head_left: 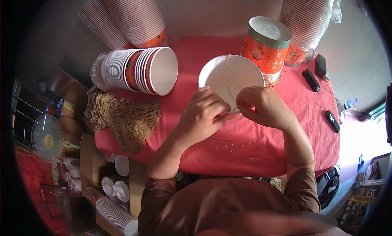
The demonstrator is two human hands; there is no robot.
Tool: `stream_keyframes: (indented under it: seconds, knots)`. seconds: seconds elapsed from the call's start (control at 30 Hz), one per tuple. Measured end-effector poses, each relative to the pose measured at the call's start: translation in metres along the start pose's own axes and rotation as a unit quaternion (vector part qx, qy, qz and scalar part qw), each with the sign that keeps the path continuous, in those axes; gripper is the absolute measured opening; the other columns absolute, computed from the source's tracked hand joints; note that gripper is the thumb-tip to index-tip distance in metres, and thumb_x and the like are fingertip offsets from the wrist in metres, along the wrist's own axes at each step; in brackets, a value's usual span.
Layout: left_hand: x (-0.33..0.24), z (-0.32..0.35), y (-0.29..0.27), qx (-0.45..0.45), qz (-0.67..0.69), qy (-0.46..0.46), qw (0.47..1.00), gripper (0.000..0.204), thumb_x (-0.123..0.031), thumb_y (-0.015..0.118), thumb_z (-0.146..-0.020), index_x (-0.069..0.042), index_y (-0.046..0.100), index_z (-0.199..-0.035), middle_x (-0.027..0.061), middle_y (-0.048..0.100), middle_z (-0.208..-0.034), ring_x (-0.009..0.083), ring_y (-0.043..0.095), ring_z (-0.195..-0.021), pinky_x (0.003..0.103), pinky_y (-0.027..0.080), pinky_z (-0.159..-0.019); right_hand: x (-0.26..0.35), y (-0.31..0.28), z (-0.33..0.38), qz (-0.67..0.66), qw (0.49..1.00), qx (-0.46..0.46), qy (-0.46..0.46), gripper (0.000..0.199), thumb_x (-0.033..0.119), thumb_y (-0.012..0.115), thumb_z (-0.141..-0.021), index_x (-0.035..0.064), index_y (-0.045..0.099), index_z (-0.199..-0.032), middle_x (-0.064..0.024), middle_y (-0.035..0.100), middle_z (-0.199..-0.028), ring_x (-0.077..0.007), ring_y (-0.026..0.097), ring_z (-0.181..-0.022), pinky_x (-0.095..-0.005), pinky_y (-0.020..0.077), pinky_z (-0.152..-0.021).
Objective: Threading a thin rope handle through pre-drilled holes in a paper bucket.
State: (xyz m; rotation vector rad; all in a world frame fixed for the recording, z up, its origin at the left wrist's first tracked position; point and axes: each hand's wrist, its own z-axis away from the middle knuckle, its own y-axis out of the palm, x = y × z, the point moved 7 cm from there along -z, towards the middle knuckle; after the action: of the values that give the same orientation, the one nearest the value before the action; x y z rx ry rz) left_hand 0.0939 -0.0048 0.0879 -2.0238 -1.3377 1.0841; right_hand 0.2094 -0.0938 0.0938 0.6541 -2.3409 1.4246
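A white-lined paper bucket (216,73) stands on the red-covered table with its mouth toward me. A thin tan cord (227,75) comes through the far rim and runs down across the inside to my right hand. My left hand (206,113) is closed at the near left rim, its fingers bent over the edge and the thumb outside. At the near right rim, the fingertips of my right hand (263,107) pinch the cord's near end. The near rim is partly hidden by both hands.
Nested buckets (126,70) lie on their side at left, beside a tan bundle of cords (126,117). An upside-down orange bucket (267,48) stands behind right. Small white bits (237,146) dot the cloth before me. Black devices (311,80) and a remote (332,121) lie right.
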Motion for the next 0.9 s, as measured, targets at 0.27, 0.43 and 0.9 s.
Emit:
stream_keyframes:
  seconds: [0.27,0.43,0.9]
  knots:
    - [-0.005,0.002,0.005,0.003,-0.008,0.033,0.999,0.016,-0.004,0.078,-0.071,-0.006,0.066,-0.080,0.0043,0.064,-0.082,0.0247,0.062,-0.089,0.041,0.048,-0.093,-0.002,0.003,0.001,-0.028,0.999,0.032,0.011,0.006,0.006,0.065,-0.079,0.0032,0.060,-0.081,-0.0133,0.064,-0.078,-0.0343,0.065,-0.073,-0.0434,0.0518,-0.064]
    - [-0.012,0.002,0.006,0.010,-0.032,0.064,0.997,0.016,-0.005,0.079,-0.071,-0.007,0.067,-0.081,0.0040,0.064,-0.082,0.0248,0.063,-0.091,0.042,0.049,-0.095,-0.001,0.005,0.004,-0.024,0.999,0.047,-0.011,0.008,0.001,0.066,-0.076,0.0015,0.060,-0.082,-0.0113,0.063,-0.076,-0.0309,0.064,-0.070,-0.0380,0.0513,-0.063]
    - [-0.011,0.004,0.010,0.027,-0.041,0.071,0.996,0.015,-0.003,0.073,-0.070,-0.009,0.066,-0.082,0.0005,0.064,-0.086,0.0197,0.061,-0.096,0.044,0.042,-0.109,-0.004,0.008,0.005,-0.032,0.995,0.096,0.004,0.008,0.001,0.065,-0.079,0.0019,0.062,-0.086,-0.0118,0.064,-0.079,-0.0320,0.064,-0.075,-0.0399,0.0511,-0.068]
